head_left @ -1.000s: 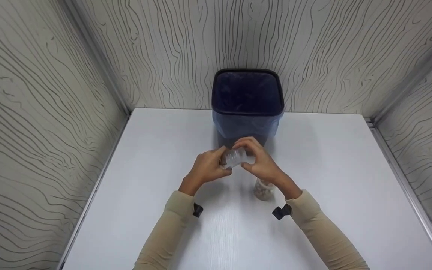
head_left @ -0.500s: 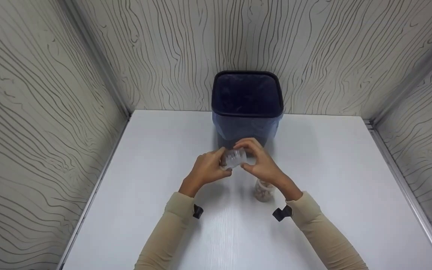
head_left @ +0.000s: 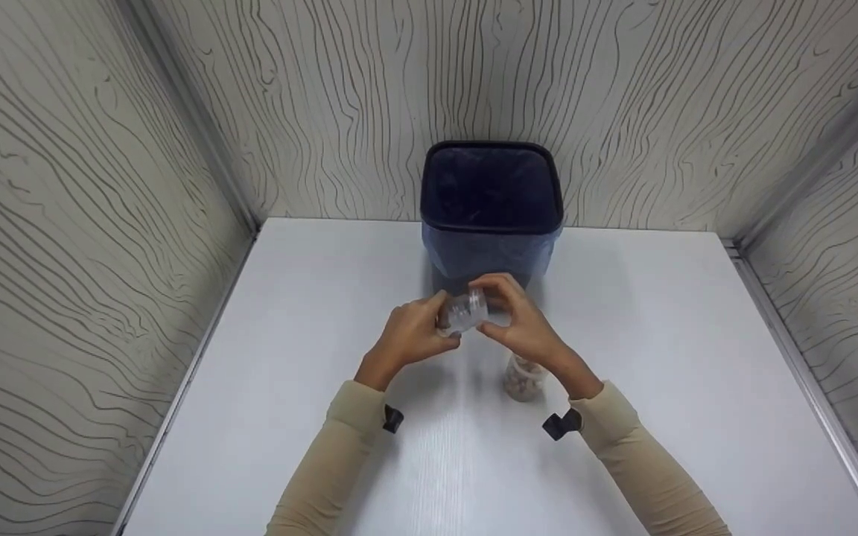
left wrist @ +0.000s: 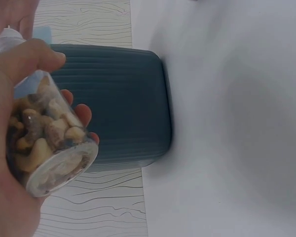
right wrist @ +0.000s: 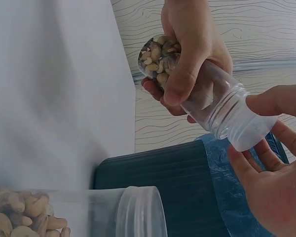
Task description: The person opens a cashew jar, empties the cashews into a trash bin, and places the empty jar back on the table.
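Two beige sleeves reach forward over a white table. Nearest the person, a second clear jar of nuts stands on the table, just under the right wrist. Beyond it, both hands meet above the tabletop around a clear plastic jar of mixed nuts, held tilted on its side. The left hand wraps its fingers and thumb round the jar's nut-filled base. The right hand curls its thumb and fingers round the jar's white-capped neck end. Just behind the hands stands a dark blue bin lined with a blue bag, close against the wavy-patterned back wall.
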Demonstrator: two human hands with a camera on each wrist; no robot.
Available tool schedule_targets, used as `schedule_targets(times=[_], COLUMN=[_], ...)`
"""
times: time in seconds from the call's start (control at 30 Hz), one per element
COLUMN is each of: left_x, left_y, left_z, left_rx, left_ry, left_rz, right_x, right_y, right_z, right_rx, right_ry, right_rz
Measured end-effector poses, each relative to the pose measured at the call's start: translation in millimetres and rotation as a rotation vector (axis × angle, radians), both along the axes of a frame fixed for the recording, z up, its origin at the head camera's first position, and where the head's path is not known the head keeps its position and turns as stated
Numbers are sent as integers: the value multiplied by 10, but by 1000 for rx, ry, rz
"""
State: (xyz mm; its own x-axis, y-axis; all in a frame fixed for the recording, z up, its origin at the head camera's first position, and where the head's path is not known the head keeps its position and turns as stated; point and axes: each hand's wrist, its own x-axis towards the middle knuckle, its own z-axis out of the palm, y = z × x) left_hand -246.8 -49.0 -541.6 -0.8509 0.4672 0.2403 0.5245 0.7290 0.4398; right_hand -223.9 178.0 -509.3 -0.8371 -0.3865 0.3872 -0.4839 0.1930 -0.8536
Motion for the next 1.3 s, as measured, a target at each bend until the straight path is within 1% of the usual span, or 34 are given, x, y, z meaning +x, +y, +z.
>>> schedule_targets(times=[0.3, 0.47, 0.63, 0.93, 1.2, 1.3], left_x=[-3, 7, 9, 5, 1, -6], left_y=[-14, -23, -21, -10, -15, -19], left_z=[-6, -2, 9, 22, 24, 25], left_rx=[20, 31, 29, 31, 41, 46], left_ry=[-11, 7, 1, -3, -11, -4], left_rz=[5, 0, 4, 10, 6, -3], right_x=[25, 37, 28, 30, 24, 17], right_y=[14, 27, 52, 84, 88, 93], right_z=[35, 43, 23, 24, 17, 22], right_rx=[-9, -2, 15, -29, -76, -96], right_ry=[-76, -80, -65, -128, -157, -169], right_rz=[-3, -19, -46, -43, -40, -38])
